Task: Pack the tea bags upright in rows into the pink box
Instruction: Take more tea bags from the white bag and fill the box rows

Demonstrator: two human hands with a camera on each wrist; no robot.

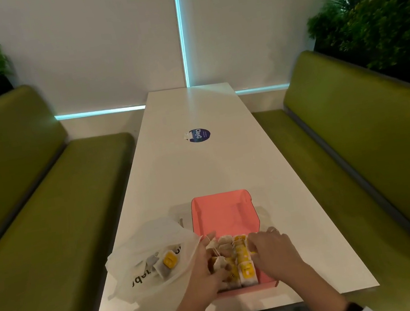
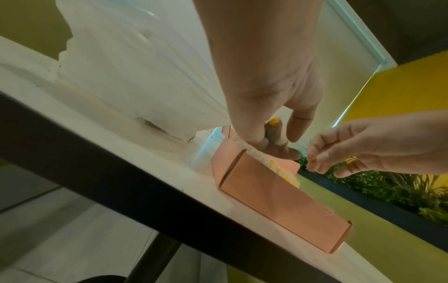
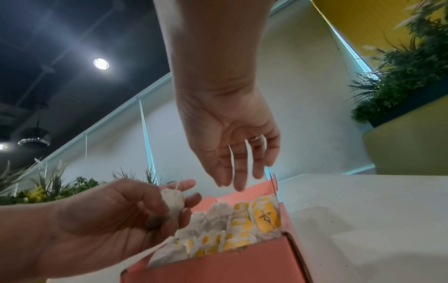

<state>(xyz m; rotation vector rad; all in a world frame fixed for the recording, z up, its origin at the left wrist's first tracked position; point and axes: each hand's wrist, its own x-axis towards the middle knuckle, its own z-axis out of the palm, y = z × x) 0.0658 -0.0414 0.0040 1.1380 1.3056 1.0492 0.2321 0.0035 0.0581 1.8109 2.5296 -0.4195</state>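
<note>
A: One tea bag (image 3: 172, 201) pinched in left hand (image 3: 101, 220), over pink box (image 1: 224, 214) near end; rows (image 3: 232, 224) there.
B: Right hand (image 3: 232, 137) loose, empty. Part the rows, drop it vertical, string clear.

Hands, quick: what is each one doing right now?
Left hand: holding a tea bag over the pink box.
Right hand: open, fingers relaxed, holding nothing.

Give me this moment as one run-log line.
left hand: pinches tea bag over pink box | right hand: open above packed rows | plastic bag: more tea bags left
</note>
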